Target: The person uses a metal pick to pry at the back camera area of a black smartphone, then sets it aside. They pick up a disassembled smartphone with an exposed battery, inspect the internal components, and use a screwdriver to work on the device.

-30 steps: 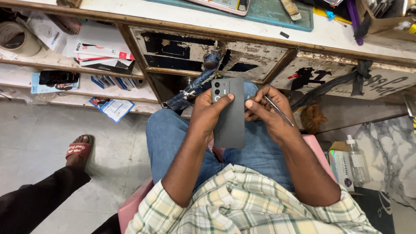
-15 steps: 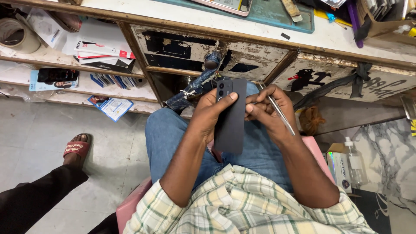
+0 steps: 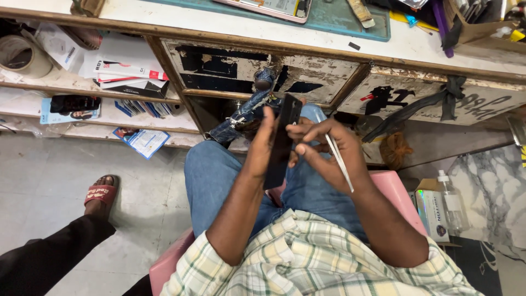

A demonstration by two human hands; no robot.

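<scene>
The phone has been turned in the left hand from back-facing-up to nearly edge-on, so only its thin dark side is seen. The right hand has been brought closer against it, fingers curled at its edge, tweezers angled downward.

Left hand and right hand together, fingers curled

A small phone-repair workshop, shown by the worn wooden workbench bearing a teal work mat with a dismantled phone, scattered hand tools, and side shelves stacked with boxed accessories.
</scene>
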